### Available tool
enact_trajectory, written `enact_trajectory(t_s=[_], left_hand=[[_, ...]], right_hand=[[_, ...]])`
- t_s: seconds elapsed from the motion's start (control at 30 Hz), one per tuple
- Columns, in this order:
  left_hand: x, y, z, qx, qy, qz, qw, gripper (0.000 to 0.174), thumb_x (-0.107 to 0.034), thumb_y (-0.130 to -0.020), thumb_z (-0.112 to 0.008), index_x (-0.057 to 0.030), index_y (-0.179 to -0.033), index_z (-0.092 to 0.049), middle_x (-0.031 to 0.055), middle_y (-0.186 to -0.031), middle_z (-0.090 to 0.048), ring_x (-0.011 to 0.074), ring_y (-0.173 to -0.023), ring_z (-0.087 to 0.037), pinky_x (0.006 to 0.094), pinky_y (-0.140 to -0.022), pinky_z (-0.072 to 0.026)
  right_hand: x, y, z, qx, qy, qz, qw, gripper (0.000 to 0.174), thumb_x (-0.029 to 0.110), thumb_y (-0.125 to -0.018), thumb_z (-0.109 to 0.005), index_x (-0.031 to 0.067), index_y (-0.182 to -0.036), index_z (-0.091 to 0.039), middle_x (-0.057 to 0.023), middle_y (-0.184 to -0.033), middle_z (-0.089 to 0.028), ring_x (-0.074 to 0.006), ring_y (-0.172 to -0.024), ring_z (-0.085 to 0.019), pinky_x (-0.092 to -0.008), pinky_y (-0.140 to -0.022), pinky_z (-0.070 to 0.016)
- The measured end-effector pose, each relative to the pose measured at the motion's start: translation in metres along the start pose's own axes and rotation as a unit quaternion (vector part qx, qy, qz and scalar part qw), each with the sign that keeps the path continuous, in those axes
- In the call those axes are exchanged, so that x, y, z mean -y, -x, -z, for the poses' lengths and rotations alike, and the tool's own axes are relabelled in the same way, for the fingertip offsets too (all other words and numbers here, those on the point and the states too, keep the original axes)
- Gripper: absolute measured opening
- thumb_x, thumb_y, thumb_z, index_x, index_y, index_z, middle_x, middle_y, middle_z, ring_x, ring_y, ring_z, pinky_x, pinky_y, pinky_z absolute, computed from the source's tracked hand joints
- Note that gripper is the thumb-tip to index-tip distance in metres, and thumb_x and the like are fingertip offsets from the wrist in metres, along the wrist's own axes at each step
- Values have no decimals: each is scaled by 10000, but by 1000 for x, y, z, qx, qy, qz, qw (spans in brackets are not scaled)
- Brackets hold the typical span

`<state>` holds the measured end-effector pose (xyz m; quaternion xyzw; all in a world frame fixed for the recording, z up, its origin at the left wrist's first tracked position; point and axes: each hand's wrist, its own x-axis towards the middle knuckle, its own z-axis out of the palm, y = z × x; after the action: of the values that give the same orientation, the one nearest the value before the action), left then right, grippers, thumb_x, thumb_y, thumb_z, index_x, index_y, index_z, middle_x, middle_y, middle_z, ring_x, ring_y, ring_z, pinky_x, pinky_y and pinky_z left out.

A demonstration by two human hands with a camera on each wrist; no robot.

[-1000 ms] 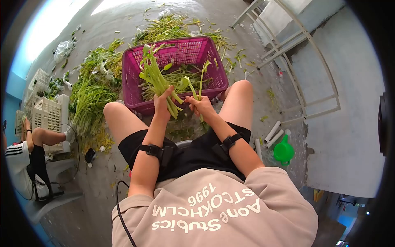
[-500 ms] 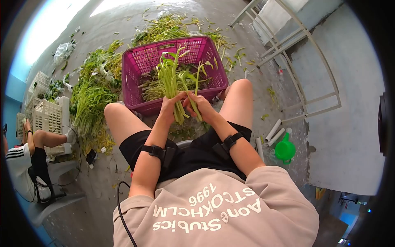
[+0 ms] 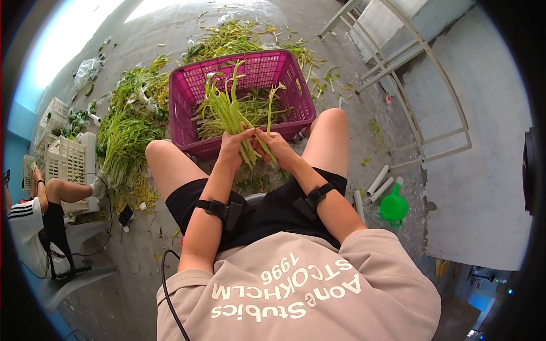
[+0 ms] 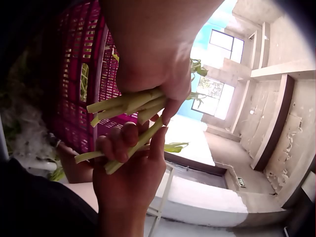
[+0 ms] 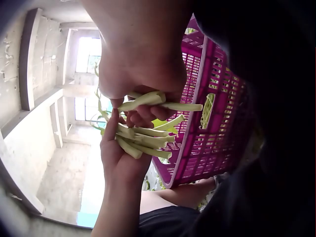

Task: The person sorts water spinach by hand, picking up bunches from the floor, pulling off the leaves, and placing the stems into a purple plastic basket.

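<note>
My left hand (image 3: 232, 149) grips a bunch of thick pale-green vegetable stalks (image 3: 227, 111) with leafy tips, held over the near rim of the magenta basket (image 3: 193, 146). Beside it, my right hand (image 3: 277, 150) holds a couple of stalks (image 3: 270, 108). The two hands meet, thumbs and fingertips close together. In the left wrist view, the bunch's cut ends (image 4: 111, 104) stick out below the left hand, while a thick stalk (image 4: 136, 147) lies across the right hand's curled fingers. From the right wrist, several cut ends (image 5: 148, 140) show in the left hand.
More stalks (image 3: 250, 111) lie inside the basket. A heap of greens (image 3: 128, 133) covers the floor to the left, with scraps (image 3: 227, 40) behind the basket. A metal frame (image 3: 421, 85), white tubes (image 3: 378, 181) and a green plastic container (image 3: 393, 206) stand right. Another person (image 3: 34, 210) sits at far left.
The left hand has moved right with its bunch, bringing both hands together. Since half a second ago the bunch's tops have tilted left, and the right hand's stalks have shifted slightly.
</note>
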<state>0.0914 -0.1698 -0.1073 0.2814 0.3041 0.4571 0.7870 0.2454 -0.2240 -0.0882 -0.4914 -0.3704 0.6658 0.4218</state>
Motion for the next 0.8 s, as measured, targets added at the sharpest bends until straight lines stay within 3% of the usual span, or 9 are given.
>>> enact_trajectory(t_s=[0.37, 0.67, 0.73, 0.8], left_hand=[[4, -5, 6, 11, 61, 36, 997, 257, 23, -835, -716, -61, -1003, -540, 44, -871, -606, 166, -715, -629, 297, -603, -532], [-8, 2, -6, -12, 48, 18, 999, 232, -6, -836, -722, -49, -993, -558, 47, -851, -616, 154, -684, -605, 283, -569, -501], [-13, -3, 0, -32, -16, -29, 999, 213, -2, -835, -720, -54, -973, -566, 51, -854, -628, 148, -687, -605, 278, -569, -489], [-17, -6, 6, -53, 11, -59, 997, 205, 1, -836, -717, -58, -967, -570, 54, -861, -636, 146, -692, -606, 277, -580, -488]], right_hand=[[-2, -2, -2, -13, 29, 57, 998, 488, 434, -1046, -464, 42, -813, -639, 19, -567, -499, -65, -507, -428, -235, -530, -334], [-1, -2, -4, -3, 41, 33, 999, 498, 466, -1026, -490, 35, -855, -671, -3, -591, -536, -88, -487, -458, -245, -483, -347], [-3, -3, -4, -16, 27, 31, 999, 475, 438, -1025, -507, 21, -874, -679, -17, -602, -555, -86, -473, -451, -245, -463, -333], [-5, -4, -2, -30, 11, 30, 999, 453, 410, -1023, -524, 8, -892, -686, -30, -612, -573, -85, -459, -445, -245, -444, -320]])
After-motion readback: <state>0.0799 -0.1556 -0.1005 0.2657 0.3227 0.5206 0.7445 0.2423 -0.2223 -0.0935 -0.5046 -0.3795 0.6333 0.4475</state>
